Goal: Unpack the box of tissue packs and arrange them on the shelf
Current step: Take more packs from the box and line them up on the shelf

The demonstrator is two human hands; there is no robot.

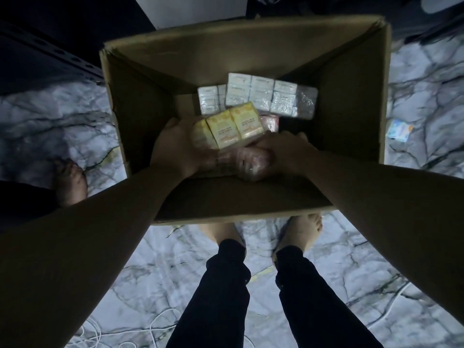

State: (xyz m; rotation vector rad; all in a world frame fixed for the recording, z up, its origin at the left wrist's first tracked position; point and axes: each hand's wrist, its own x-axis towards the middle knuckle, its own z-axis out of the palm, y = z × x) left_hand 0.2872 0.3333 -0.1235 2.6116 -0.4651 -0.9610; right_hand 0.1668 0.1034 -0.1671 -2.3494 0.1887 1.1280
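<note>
both hands, left hand (175, 146) and right hand (288, 151), are clamping the yellow pack (231, 129) and pink pack (246, 162) together, probably lifting them from the box (251, 197).

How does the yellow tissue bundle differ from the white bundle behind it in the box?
The yellow tissue bundle is gripped by the left hand and right hand; the white bundle lies untouched. The yellow one sits tilted near the box's near wall, the white one flat by the far wall. The yellow one shows fewer packs than the white one. Both are clear-wrapped multipacks inside the box.
</note>
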